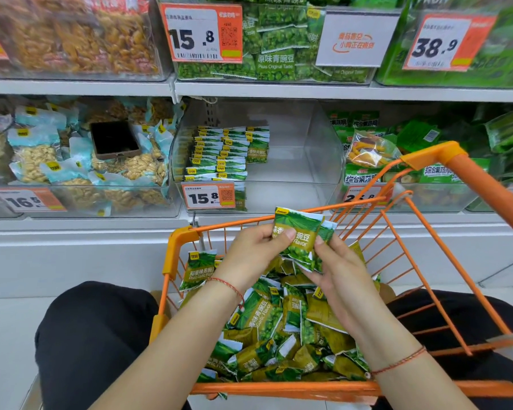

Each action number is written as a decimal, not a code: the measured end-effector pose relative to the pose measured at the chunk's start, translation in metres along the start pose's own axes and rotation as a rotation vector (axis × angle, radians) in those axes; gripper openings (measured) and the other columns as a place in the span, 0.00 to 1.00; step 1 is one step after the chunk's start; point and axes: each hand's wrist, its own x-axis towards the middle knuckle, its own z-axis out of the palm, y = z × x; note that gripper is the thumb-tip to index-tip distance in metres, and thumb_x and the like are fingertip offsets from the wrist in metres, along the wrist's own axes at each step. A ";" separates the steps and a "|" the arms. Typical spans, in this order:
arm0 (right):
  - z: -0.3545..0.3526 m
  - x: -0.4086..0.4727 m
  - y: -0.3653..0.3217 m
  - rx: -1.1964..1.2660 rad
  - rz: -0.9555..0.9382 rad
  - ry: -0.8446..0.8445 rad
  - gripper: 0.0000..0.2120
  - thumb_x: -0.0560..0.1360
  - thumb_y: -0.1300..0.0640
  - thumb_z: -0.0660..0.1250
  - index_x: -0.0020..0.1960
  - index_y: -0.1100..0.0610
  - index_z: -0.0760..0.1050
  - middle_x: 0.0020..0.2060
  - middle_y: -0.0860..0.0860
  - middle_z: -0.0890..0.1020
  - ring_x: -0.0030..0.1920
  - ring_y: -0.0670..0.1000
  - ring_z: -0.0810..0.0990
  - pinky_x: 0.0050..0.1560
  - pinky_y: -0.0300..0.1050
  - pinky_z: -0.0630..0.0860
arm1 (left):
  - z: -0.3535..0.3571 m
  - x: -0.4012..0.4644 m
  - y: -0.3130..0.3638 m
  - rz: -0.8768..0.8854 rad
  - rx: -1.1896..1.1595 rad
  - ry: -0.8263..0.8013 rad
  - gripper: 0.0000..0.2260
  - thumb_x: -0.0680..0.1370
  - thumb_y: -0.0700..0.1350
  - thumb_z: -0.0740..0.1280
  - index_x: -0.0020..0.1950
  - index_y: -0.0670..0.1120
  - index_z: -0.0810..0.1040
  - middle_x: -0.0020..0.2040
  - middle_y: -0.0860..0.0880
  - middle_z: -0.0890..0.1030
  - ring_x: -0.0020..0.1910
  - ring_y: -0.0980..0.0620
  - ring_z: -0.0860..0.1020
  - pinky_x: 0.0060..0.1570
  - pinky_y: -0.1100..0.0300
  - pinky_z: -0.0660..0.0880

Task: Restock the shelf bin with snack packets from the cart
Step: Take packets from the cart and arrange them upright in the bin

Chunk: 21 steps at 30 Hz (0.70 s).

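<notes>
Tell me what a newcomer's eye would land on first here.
First, the two hands, left hand and right hand, together gripping a small stack of green pea packets above the orange cart, which is heaped with the same packets. Behind it, the clear shelf bin holds neat rows only on its left side. A phone lies on the nut packets further left.

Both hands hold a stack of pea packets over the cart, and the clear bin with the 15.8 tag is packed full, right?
Not full. The head view shows the clear bin stocked only on its left with packet rows; the right side is bare. Otherwise right: left hand and right hand hold the packets over the cart.
</notes>
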 end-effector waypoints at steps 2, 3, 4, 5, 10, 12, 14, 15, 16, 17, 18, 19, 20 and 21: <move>0.004 0.001 -0.003 -0.033 -0.007 0.017 0.23 0.80 0.53 0.60 0.74 0.55 0.63 0.70 0.49 0.71 0.68 0.47 0.70 0.64 0.53 0.71 | -0.001 0.001 0.004 0.009 -0.028 -0.010 0.07 0.80 0.45 0.64 0.50 0.46 0.81 0.48 0.46 0.84 0.46 0.53 0.81 0.54 0.58 0.77; 0.006 0.001 -0.007 -0.046 -0.018 0.042 0.23 0.80 0.51 0.59 0.74 0.54 0.63 0.71 0.48 0.69 0.70 0.47 0.68 0.63 0.51 0.71 | -0.002 0.003 0.004 0.017 -0.027 0.004 0.07 0.79 0.46 0.64 0.50 0.46 0.81 0.50 0.42 0.84 0.49 0.47 0.81 0.58 0.51 0.75; 0.009 0.001 -0.011 -0.052 -0.029 0.052 0.25 0.80 0.49 0.60 0.75 0.54 0.61 0.72 0.47 0.67 0.71 0.48 0.66 0.63 0.50 0.71 | -0.003 0.005 0.004 0.025 -0.023 0.028 0.08 0.79 0.48 0.66 0.49 0.45 0.82 0.51 0.39 0.83 0.51 0.42 0.81 0.61 0.45 0.74; 0.012 0.000 -0.016 -0.077 -0.047 0.034 0.28 0.78 0.46 0.60 0.75 0.53 0.60 0.73 0.46 0.65 0.71 0.47 0.66 0.63 0.49 0.70 | -0.005 0.007 0.004 0.028 -0.022 0.050 0.11 0.77 0.51 0.67 0.49 0.45 0.82 0.51 0.37 0.82 0.52 0.40 0.80 0.61 0.42 0.73; 0.033 0.004 -0.038 -0.372 -0.172 -0.118 0.19 0.68 0.45 0.69 0.57 0.50 0.75 0.49 0.42 0.84 0.49 0.38 0.81 0.49 0.39 0.73 | -0.017 0.016 0.006 0.074 0.027 0.116 0.33 0.66 0.67 0.65 0.50 0.38 0.80 0.47 0.33 0.80 0.45 0.46 0.78 0.59 0.37 0.72; 0.040 0.016 -0.042 -0.389 -0.197 -0.106 0.15 0.71 0.49 0.70 0.56 0.52 0.75 0.48 0.46 0.84 0.48 0.41 0.82 0.49 0.38 0.75 | -0.024 0.024 0.007 0.114 0.078 0.140 0.35 0.65 0.69 0.61 0.50 0.37 0.79 0.48 0.31 0.79 0.44 0.46 0.78 0.56 0.36 0.72; 0.050 0.029 -0.047 -0.383 -0.205 -0.125 0.14 0.72 0.51 0.71 0.56 0.53 0.75 0.47 0.47 0.85 0.47 0.41 0.83 0.47 0.36 0.76 | -0.033 0.034 0.011 0.134 0.145 0.176 0.31 0.70 0.65 0.59 0.50 0.36 0.77 0.48 0.32 0.79 0.46 0.41 0.80 0.55 0.36 0.73; 0.055 0.037 -0.051 -0.378 -0.207 -0.135 0.14 0.72 0.52 0.72 0.56 0.53 0.75 0.48 0.47 0.85 0.47 0.41 0.83 0.46 0.34 0.76 | -0.037 0.040 0.014 0.139 0.181 0.193 0.28 0.74 0.61 0.59 0.51 0.36 0.77 0.49 0.33 0.80 0.49 0.39 0.79 0.55 0.37 0.73; 0.060 0.044 -0.054 -0.381 -0.209 -0.136 0.15 0.72 0.53 0.72 0.56 0.54 0.76 0.47 0.47 0.85 0.46 0.41 0.83 0.45 0.33 0.77 | -0.041 0.045 0.017 0.147 0.205 0.204 0.25 0.76 0.58 0.57 0.51 0.35 0.77 0.49 0.34 0.80 0.50 0.38 0.78 0.55 0.39 0.73; 0.065 0.052 -0.057 -0.394 -0.215 -0.130 0.16 0.71 0.54 0.73 0.57 0.54 0.76 0.47 0.46 0.84 0.46 0.41 0.83 0.46 0.33 0.77 | -0.045 0.051 0.019 0.151 0.217 0.219 0.25 0.76 0.57 0.56 0.50 0.35 0.76 0.48 0.35 0.80 0.50 0.37 0.78 0.54 0.41 0.74; 0.069 0.060 -0.059 -0.404 -0.222 -0.120 0.16 0.71 0.54 0.74 0.57 0.55 0.76 0.47 0.46 0.84 0.46 0.41 0.83 0.48 0.34 0.78 | -0.050 0.057 0.022 0.161 0.226 0.220 0.24 0.77 0.57 0.55 0.48 0.35 0.76 0.45 0.36 0.80 0.48 0.38 0.78 0.52 0.44 0.74; 0.072 0.069 -0.061 -0.400 -0.229 -0.115 0.16 0.70 0.55 0.74 0.56 0.55 0.76 0.46 0.46 0.84 0.46 0.42 0.83 0.49 0.36 0.78 | -0.054 0.063 0.025 0.171 0.252 0.234 0.22 0.79 0.55 0.56 0.45 0.36 0.75 0.42 0.39 0.79 0.44 0.40 0.77 0.48 0.49 0.74; 0.074 0.079 -0.063 -0.399 -0.229 -0.110 0.16 0.69 0.55 0.75 0.55 0.54 0.77 0.46 0.47 0.84 0.47 0.43 0.83 0.51 0.39 0.78 | -0.058 0.069 0.029 0.181 0.275 0.245 0.19 0.81 0.51 0.56 0.43 0.37 0.74 0.39 0.41 0.78 0.41 0.42 0.75 0.43 0.52 0.72; 0.075 0.089 -0.064 -0.405 -0.220 -0.107 0.16 0.69 0.54 0.75 0.55 0.54 0.77 0.47 0.48 0.84 0.48 0.46 0.83 0.53 0.42 0.78 | -0.063 0.076 0.030 0.189 0.281 0.238 0.17 0.82 0.49 0.56 0.43 0.38 0.75 0.40 0.41 0.77 0.41 0.42 0.75 0.42 0.53 0.71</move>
